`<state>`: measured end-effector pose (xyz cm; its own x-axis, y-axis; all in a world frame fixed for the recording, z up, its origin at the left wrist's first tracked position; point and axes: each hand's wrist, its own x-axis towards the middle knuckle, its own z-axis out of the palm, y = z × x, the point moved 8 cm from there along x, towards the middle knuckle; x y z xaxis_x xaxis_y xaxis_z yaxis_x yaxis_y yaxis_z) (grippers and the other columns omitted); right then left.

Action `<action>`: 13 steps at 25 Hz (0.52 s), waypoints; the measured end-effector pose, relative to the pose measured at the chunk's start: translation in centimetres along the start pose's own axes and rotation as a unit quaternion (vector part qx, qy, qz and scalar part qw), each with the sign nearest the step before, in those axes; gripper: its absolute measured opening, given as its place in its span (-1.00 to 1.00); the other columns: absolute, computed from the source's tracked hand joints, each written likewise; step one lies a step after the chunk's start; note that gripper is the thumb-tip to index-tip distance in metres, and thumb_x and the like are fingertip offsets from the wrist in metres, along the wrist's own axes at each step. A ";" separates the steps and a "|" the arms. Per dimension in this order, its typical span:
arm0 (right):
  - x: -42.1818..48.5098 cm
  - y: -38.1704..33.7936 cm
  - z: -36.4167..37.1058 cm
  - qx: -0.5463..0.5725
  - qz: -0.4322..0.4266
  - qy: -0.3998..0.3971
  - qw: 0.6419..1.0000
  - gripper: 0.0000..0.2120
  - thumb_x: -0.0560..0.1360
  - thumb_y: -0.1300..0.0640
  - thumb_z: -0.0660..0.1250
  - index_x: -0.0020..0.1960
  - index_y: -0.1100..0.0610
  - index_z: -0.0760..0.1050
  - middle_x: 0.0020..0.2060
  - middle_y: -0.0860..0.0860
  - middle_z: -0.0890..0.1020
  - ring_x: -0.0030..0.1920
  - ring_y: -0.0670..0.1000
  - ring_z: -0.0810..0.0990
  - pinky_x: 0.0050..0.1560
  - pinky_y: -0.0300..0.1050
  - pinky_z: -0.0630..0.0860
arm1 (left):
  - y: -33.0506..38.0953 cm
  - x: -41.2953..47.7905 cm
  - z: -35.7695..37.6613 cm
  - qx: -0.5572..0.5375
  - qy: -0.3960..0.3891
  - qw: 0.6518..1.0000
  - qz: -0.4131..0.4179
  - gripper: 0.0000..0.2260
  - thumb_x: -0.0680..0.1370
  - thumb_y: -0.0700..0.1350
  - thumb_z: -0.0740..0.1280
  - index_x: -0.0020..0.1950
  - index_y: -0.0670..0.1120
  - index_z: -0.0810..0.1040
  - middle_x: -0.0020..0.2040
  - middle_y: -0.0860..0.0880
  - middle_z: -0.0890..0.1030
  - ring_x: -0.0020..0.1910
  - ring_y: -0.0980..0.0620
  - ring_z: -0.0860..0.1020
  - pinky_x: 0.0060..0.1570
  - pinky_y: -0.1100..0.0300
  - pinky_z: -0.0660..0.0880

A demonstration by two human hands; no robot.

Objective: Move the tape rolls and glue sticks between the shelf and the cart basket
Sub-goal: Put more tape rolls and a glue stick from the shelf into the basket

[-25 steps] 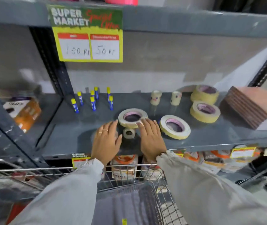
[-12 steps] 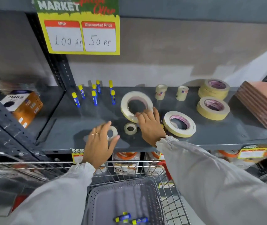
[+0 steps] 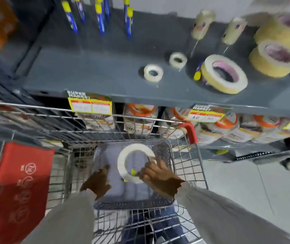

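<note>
The grey shelf [image 3: 87,71] is now seen from above, and the wire cart [image 3: 184,166] with its grey basket [image 3: 131,203] fills the near half of the view. The large white tape roll [image 3: 123,164], which was being lifted off the shelf half a second ago, has been carried down and is held over the basket, pinched at its right edge by the right hand [image 3: 158,175]. It is judged to be about to be released, as one more transfer from shelf to basket. The left hand [image 3: 98,182] is held just left of the roll with its fingers curled; whether anything is gripped cannot be told.

On the shelf, three wide tape rolls are counted: a cream one [image 3: 224,73] near the edge and two yellower ones [image 3: 275,58] to the right. Four small rolls remain, two flat [image 3: 153,73] and two upright [image 3: 203,22] farther back. About six glue sticks [image 3: 100,18] stand at the far left, though they are blurred, and one yellow cap [image 3: 133,172] is glimpsed inside the basket.
</note>
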<state>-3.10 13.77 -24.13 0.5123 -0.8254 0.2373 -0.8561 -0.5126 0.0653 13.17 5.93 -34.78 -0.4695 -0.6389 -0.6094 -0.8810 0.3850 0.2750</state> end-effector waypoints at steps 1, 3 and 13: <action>-1.0 -0.6 2.1 0.013 0.017 -0.054 0.998 -0.87 0.45 0.27 0.17 -0.10 0.10 0.44 -0.26 0.00 0.65 -0.15 0.10 0.63 -0.03 0.11 0.58 | -1.0 0.4 2.5 -0.039 -0.026 0.998 -0.032 -0.26 0.51 -0.02 0.32 0.50 -0.18 -0.08 0.47 -0.18 0.25 0.40 -0.12 0.30 0.34 0.08 0.28; -2.7 -1.6 6.3 0.025 0.043 -0.162 0.986 -0.74 0.34 0.25 0.08 -0.17 0.06 0.52 -0.37 -0.04 0.64 -0.26 0.08 0.63 -0.11 0.07 0.62 | -1.6 0.6 5.9 -0.060 -0.041 0.994 -0.075 -0.20 0.49 -0.03 0.34 0.49 -0.17 -0.14 0.46 -0.19 0.26 0.40 -0.13 0.30 0.34 0.06 0.28; -5.1 -2.6 9.5 0.050 0.136 -0.171 0.975 -0.59 0.36 0.20 0.16 0.19 0.16 0.48 0.08 0.10 0.65 0.14 0.13 0.60 0.13 0.25 0.50 | -1.3 2.0 5.4 -0.192 0.047 0.970 -0.140 -0.45 0.45 -0.15 0.25 0.42 -0.08 0.19 0.30 -0.21 0.48 0.23 -0.20 0.48 0.19 -0.01 0.41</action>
<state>-2.87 17.08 -34.72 0.2739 -0.9560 -0.1055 -0.9615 -0.2697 -0.0528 13.76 7.74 -40.34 -0.1968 -0.7474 -0.6345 -0.9233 -0.0765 0.3765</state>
